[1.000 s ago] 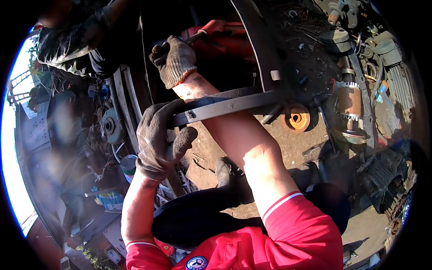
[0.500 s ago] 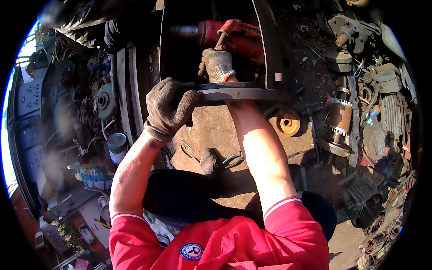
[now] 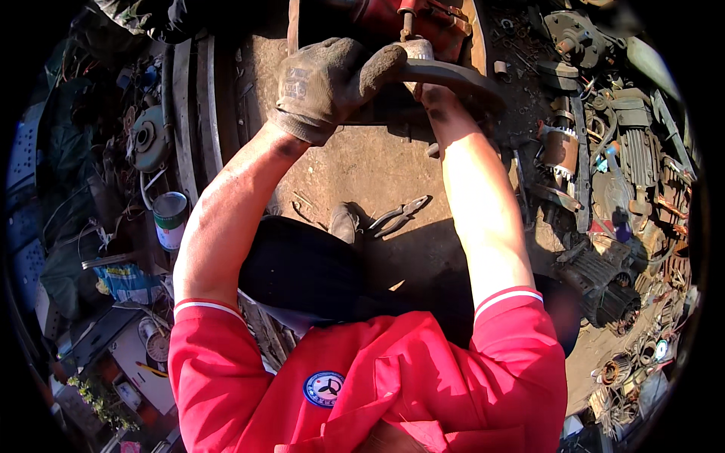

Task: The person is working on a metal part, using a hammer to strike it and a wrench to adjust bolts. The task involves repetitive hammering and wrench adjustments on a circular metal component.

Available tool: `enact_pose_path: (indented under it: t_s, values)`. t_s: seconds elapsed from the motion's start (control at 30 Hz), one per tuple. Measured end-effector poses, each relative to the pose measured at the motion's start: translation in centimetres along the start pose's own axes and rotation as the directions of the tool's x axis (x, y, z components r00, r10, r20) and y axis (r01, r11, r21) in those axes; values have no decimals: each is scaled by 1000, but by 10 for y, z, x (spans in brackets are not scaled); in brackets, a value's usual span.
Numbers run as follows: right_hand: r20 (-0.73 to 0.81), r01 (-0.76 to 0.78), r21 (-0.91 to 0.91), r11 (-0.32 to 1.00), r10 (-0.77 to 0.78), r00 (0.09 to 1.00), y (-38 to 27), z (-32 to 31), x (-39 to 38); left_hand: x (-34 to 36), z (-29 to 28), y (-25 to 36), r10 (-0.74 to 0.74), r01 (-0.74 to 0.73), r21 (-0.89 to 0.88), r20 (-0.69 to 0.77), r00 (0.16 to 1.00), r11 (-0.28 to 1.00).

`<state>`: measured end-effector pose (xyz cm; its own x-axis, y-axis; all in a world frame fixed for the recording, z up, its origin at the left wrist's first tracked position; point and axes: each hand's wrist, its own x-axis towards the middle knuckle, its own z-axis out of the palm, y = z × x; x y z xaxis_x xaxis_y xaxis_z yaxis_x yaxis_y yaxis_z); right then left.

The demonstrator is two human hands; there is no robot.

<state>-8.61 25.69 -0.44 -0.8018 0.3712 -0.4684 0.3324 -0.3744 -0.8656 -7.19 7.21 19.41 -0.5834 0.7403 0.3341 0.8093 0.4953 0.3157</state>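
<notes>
Holding the left end of a dark curved bar [image 3: 457, 75], the left hand [image 3: 313, 83] wears a dirty grey glove; its fingers are bent around that end, with the thumb pressed along the near side; the bar reaches from there to the right, in front of the right hand [image 3: 417, 50] and over its wrist.

The right hand has a pale knit glove and is mostly hidden behind the bar; I cannot tell what its fingers are doing; it is right by the low end of a rusty rod [image 3: 407, 29], which comes down from a big red machine [image 3: 447, 32].

Below the hands is bare brown ground [image 3: 362, 158]; a pair of pliers [image 3: 408, 210] lies there, next to the person's shoe [image 3: 343, 224].

On the left are long metal beams [image 3: 205, 113], a round green part [image 3: 149, 142], a can [image 3: 170, 223] and a blue bag [image 3: 128, 281]; on the right are lots of old metal bits, with a brown rotor [image 3: 560, 151] near a grey case with ridges [image 3: 640, 155]; the person wears a red shirt [image 3: 362, 392] with white sleeve edges.
</notes>
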Motion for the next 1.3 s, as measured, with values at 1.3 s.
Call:
enact_pose_path:
  t_s: [1.3]
  values:
    - [-194,51,-587,808,-202,960,44,15,-60,-41,-47,-12,304,-331,-58,-275,912,942]
